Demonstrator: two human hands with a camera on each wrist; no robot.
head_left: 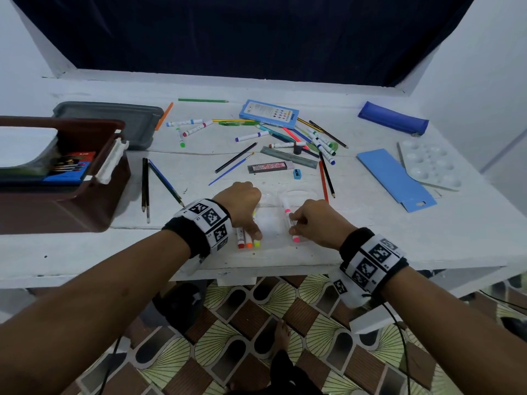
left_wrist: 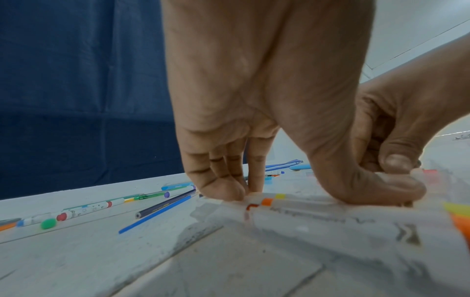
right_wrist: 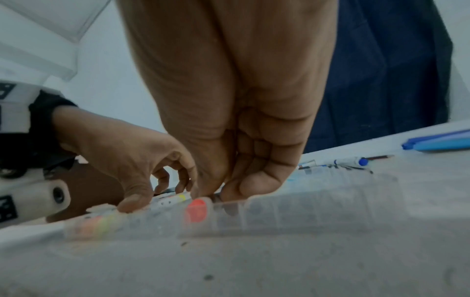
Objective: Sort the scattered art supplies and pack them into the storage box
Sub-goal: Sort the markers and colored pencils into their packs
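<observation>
A clear plastic marker tray lies near the table's front edge. Red, orange and yellow markers lie side by side in its left end. My left hand holds the tray: curled fingertips press at its far end and the thumb pushes down by the yellow marker. My right hand pinches a pink marker between thumb and fingers and holds it lengthwise over the tray's right side. The brown storage box stands at the left with brush packs inside.
Loose markers, pencils and brushes are scattered across the middle of the table, along with a ruler, a blue colour box and a sharpener. A grey lid lies behind the box. A blue pencil case, a palette and a blue sleeve lie at the right.
</observation>
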